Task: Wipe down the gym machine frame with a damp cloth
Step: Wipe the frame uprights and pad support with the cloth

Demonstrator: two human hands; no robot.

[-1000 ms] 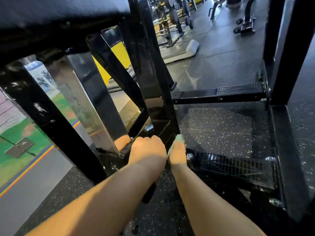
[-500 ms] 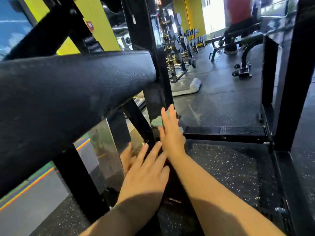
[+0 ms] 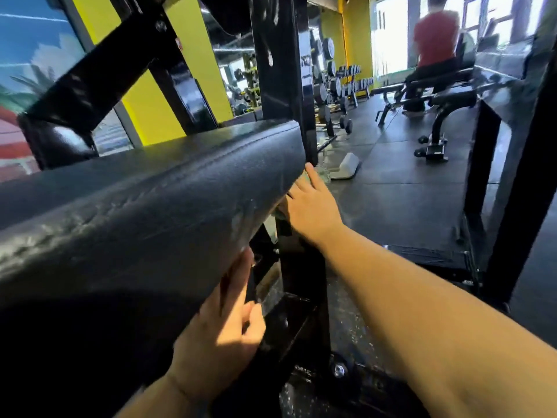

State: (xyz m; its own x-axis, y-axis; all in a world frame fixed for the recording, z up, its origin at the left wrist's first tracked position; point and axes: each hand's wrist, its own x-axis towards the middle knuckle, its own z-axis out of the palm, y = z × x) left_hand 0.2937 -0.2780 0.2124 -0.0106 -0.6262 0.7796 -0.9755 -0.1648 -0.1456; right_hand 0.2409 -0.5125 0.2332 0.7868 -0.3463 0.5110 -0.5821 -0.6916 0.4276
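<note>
The black upright post [image 3: 278, 70] of the gym machine frame rises in the middle, behind a long black padded roller [image 3: 144, 200] that crosses the left half. My right hand [image 3: 310, 206] lies flat with straight fingers against the post just under the pad's end, pressing the green cloth [image 3: 304, 178]; only a sliver of cloth shows at the fingertips. My left hand [image 3: 223, 324] rests lower on the frame beneath the pad, fingers loosely bent, nothing visibly held.
A black base bar [image 3: 428, 254] and a dark side post [image 3: 518, 176] of the machine stand to the right. Behind are an adjustable bench [image 3: 437, 116], dumbbell racks [image 3: 340, 82], a white block [image 3: 346, 165] on the rubber floor, and a seated person in red [image 3: 434, 40].
My right hand has slid the cloth further up the post, now tucked under the pad's end. The view lifted and the pad fills more of the frame. My left hand stayed low on the frame.
</note>
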